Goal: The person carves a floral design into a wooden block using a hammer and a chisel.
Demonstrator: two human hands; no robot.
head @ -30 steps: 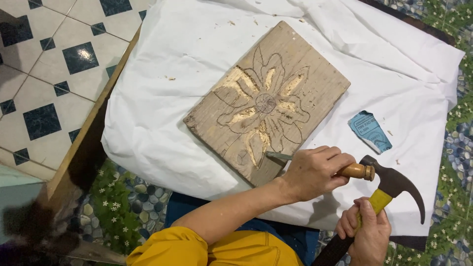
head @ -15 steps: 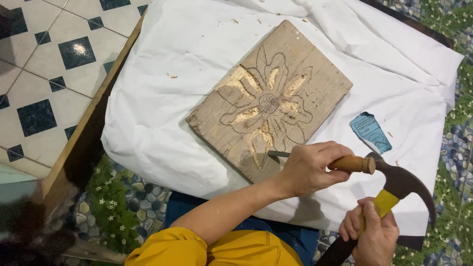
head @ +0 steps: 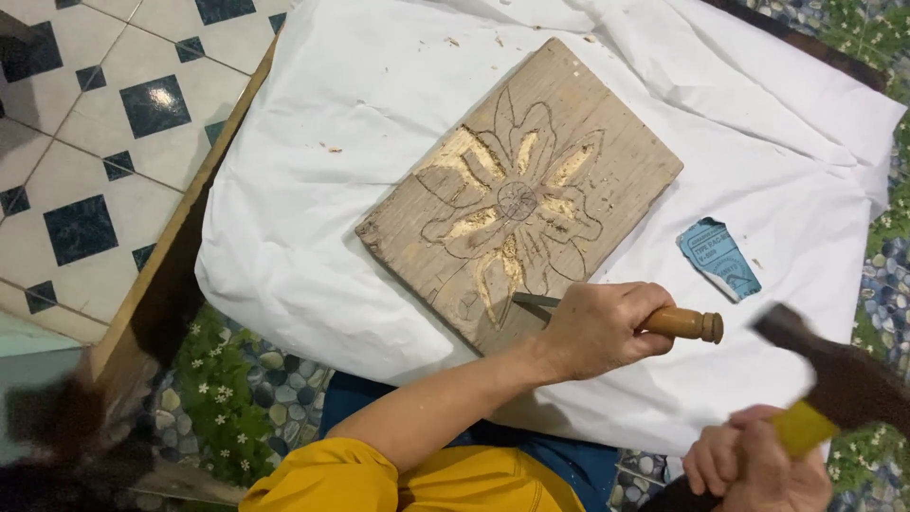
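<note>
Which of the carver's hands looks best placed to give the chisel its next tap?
Probably the right hand: it grips the hammer, raised just behind the chisel handle's butt. The left hand is wrapped around the chisel, holding its blade on the wooden board.

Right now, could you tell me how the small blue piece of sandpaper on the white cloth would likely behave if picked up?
The small blue piece of sandpaper lies thin and flat on the white cloth, so it probably weighs very little and flexes easily. Its ragged edge suggests that it tears readily. Being flat, it should not roll.
</note>
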